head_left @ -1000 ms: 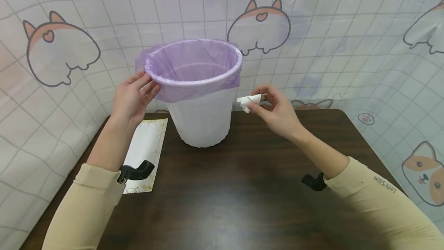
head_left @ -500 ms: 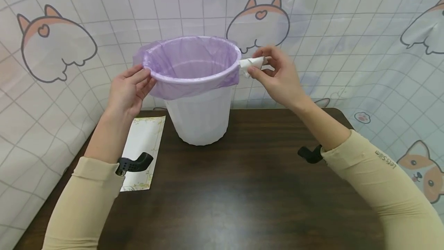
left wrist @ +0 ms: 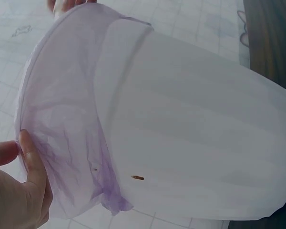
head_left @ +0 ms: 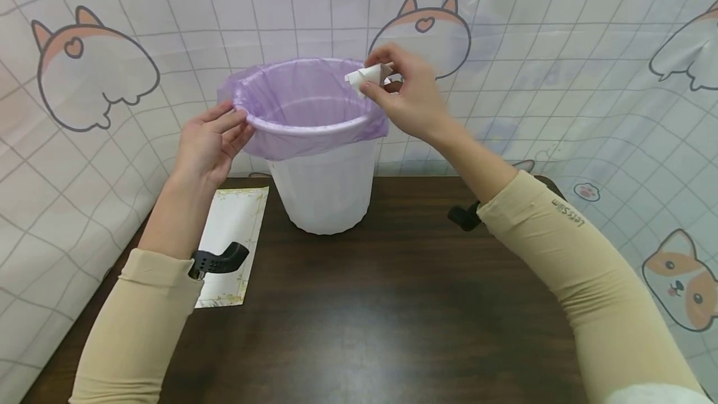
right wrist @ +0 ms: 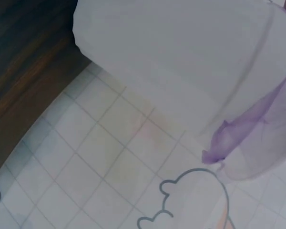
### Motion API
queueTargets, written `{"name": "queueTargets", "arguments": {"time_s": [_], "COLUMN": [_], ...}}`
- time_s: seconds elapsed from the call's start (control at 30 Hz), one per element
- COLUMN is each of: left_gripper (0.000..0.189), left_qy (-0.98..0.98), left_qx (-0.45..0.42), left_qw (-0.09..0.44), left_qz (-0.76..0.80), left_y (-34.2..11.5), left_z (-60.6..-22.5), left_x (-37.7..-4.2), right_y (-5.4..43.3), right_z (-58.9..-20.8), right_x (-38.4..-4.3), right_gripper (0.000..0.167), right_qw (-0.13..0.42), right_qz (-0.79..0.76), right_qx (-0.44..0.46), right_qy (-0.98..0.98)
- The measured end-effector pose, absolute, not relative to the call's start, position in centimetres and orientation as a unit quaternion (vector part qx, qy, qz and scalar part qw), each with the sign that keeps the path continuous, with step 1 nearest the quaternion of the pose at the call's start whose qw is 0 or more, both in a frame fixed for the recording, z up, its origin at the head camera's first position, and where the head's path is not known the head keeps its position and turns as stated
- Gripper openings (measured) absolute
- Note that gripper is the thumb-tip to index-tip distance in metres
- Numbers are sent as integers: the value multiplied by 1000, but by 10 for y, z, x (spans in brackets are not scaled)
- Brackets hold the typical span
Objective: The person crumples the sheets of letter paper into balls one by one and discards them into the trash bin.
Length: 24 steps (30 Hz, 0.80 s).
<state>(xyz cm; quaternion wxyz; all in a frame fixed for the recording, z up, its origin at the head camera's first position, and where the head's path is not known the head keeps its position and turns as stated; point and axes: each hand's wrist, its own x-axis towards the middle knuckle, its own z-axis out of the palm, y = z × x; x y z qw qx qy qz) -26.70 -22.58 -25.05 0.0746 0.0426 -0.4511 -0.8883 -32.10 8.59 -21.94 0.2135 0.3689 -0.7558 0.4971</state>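
Observation:
A white trash can stands on the table, lined with a purple trash bag folded over its rim. My left hand pinches the bag-covered rim at the left; in the left wrist view the thumb and the fingers lie on opposite sides of it. Between the thumb and fingers of my right hand is a crumpled piece of white paper, held over the right part of the rim. The right wrist view shows mostly the can's side and the bag's loose edge.
A white sheet with a floral border lies on the dark wooden table, partly behind the left forearm. A grid-patterned curtain with cartoon corgis hangs close behind the can and along both sides.
My right hand has risen and moved left with the paper, from beside the can to over its rim. My left hand keeps its hold on the rim.

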Motion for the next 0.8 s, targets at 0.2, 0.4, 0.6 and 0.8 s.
{"name": "queueTargets", "arguments": {"time_s": [0.2,0.4,0.6,0.8], "left_gripper": [48,49,47,48], "left_qy": [-451,-450,-448,-455], "left_qx": [45,48,45,47], "left_qw": [79,83,86,84], "left_qz": [-888,-888,-889,-885], "left_y": [-226,-224,-223,-224], "left_z": [-251,-251,-251,-252], "left_x": [-267,-267,-266,-265], "right_y": [72,65,65,74], "right_z": [-222,-226,-226,-227], "right_x": [-340,-344,-340,-334], "right_gripper": [26,45,47,34], "right_qw": [184,163,164,191], "right_qz": [421,372,392,388], "right_qx": [400,396,388,388], "right_qy": [-793,-824,-818,-814]}}
